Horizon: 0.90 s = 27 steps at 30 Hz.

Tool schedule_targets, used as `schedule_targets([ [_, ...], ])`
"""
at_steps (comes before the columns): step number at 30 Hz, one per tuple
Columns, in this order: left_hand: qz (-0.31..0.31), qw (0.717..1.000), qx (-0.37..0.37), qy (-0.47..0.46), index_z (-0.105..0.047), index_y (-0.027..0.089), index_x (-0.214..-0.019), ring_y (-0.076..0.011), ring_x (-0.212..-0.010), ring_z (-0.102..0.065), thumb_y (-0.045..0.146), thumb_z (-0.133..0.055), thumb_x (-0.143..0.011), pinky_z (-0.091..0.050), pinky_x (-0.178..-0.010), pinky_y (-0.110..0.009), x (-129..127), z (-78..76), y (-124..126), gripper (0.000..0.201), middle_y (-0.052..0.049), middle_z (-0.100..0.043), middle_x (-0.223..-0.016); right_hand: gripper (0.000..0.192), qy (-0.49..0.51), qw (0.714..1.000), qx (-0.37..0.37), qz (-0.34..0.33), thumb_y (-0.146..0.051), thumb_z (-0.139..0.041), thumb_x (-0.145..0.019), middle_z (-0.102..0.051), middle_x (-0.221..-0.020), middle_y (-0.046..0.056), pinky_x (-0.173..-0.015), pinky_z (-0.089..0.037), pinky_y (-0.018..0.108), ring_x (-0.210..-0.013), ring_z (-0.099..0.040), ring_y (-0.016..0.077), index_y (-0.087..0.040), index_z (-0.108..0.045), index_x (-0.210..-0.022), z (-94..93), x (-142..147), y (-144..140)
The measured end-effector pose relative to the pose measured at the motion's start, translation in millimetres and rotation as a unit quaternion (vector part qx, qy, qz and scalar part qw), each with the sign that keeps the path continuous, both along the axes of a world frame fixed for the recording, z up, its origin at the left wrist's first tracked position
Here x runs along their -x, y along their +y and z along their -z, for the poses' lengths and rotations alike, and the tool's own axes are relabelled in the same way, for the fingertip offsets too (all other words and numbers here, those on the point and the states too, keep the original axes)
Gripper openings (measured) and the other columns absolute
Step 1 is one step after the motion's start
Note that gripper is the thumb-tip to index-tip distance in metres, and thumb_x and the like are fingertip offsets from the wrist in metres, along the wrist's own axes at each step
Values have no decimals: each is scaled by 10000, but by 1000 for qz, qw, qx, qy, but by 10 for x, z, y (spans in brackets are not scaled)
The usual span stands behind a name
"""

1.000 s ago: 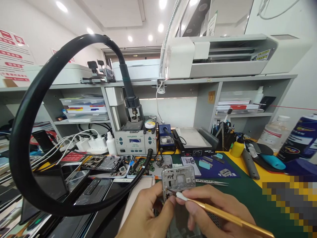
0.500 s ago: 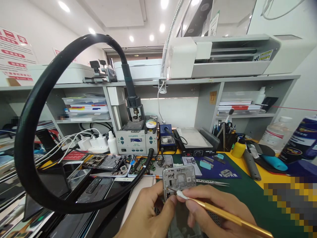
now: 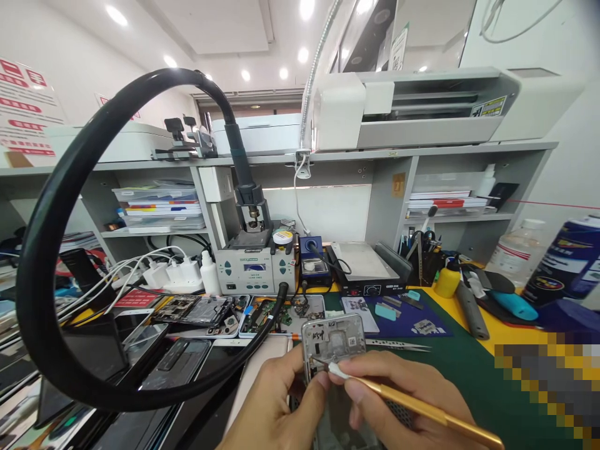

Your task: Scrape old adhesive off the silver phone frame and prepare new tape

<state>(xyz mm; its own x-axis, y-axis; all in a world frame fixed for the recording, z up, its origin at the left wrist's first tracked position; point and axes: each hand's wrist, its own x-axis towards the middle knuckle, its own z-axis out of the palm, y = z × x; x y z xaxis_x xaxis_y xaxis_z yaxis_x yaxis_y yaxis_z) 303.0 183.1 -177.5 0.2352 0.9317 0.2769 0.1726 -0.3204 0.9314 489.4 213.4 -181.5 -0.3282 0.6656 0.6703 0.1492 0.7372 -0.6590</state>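
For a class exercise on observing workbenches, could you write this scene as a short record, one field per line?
Left hand: this hand holds a phone frame
Right hand: this hand holds a gold-handled tool
Tool tip: at the frame's inner face; contact unclear
Right side: green mat, yellow bottle
Beyond the hands: grey control unit with looping black hose

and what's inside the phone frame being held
The phone frame shows black handwriting and a square code near its top; the left hand and right hand hide part below.
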Motion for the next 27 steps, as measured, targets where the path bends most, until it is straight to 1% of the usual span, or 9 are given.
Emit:
schedule_targets([
  [3, 12, 1000, -1, -14, -712, 184, -1192, -191, -774, -616, 448, -612, -959, -511, -717, -249, -8, -17, 14, 366, -48, -716, -917, 194, -12, 1000, 6, 6, -207, -667, -890, -741, -617, -103, -454, -518, 156, -473, -688, 111, -346, -739, -1006, 4, -3, 0],
  [7, 10, 1000, 0, -3, -706, 181, -1207, -171, -720, -598, 433, -617, -961, -507, -705, -243, 3, 0, 11, 363, -33, -702, -856, 134, -8, 999, 47, 7, -246, -637, -909, -730, -584, -76, -487, -532, 155, -471, -681, 107, -292, -751, -961, -29, -4, -23],
  [9, -2, 1000, -1, 5, -707, 181, -1217, -176, -714, -606, 434, -608, -965, -516, -719, -258, 10, 31, 0, 371, -31, -705, -836, 124, -5, 998, 67, 13, -270, -628, -915, -723, -570, -67, -499, -536, 156, -473, -681, 107, -276, -752, -927, -54, -4, -33],
  [12, -30, 999, 12, 2, -701, 196, -1248, -215, -810, -643, 446, -587, -971, -528, -796, -300, 11, 70, -19, 390, -48, -729, -907, 122, -12, 997, 76, 16, -280, -630, -914, -726, -579, -65, -495, -528, 154, -481, -685, 108, -281, -752, -901, -87, -13, -36],
  [14, -35, 999, 16, -5, -689, 202, -1271, -232, -871, -643, 450, -570, -978, -522, -826, -311, 7, 72, -28, 402, -62, -732, -979, 126, -28, 997, 73, 12, -274, -629, -918, -727, -586, -63, -505, -532, 153, -503, -695, 114, -286, -754, -908, -101, -23, -34],
  [16, -28, 999, 19, 0, -689, 204, -1269, -221, -848, -630, 447, -560, -983, -517, -805, -300, 2, 52, -30, 396, -61, -726, -986, 124, -43, 997, 71, 3, -269, -632, -920, -732, -595, -60, -516, -538, 150, -530, -707, 120, -290, -754, -928, -105, -30, -33],
  [19, -19, 1000, 14, 11, -713, 204, -1219, -201, -771, -610, 448, -566, -980, -513, -770, -288, -6, 2, -24, 372, -43, -716, -902, 125, -34, 997, 72, 2, -272, -635, -916, -730, -596, -58, -511, -537, 143, -536, -710, 119, -294, -756, -935, -99, -23, -35],
  [23, -10, 1000, -8, 3, -737, 193, -1161, -209, -781, -616, 467, -578, -970, -512, -771, -288, -13, -38, -14, 370, -42, -716, -874, 131, -14, 997, 74, 4, -268, -635, -914, -728, -596, -52, -511, -543, 143, -534, -712, 121, -289, -764, -926, -94, -11, -26],
  [27, -11, 1000, 4, 11, -719, 199, -1205, -192, -730, -605, 456, -564, -980, -510, -738, -275, 1, -18, -17, 375, -33, -710, -855, 132, -40, 997, 65, -10, -232, -644, -912, -751, -627, -56, -524, -558, 133, -537, -724, 115, -290, -760, -938, -111, -23, -21],
])
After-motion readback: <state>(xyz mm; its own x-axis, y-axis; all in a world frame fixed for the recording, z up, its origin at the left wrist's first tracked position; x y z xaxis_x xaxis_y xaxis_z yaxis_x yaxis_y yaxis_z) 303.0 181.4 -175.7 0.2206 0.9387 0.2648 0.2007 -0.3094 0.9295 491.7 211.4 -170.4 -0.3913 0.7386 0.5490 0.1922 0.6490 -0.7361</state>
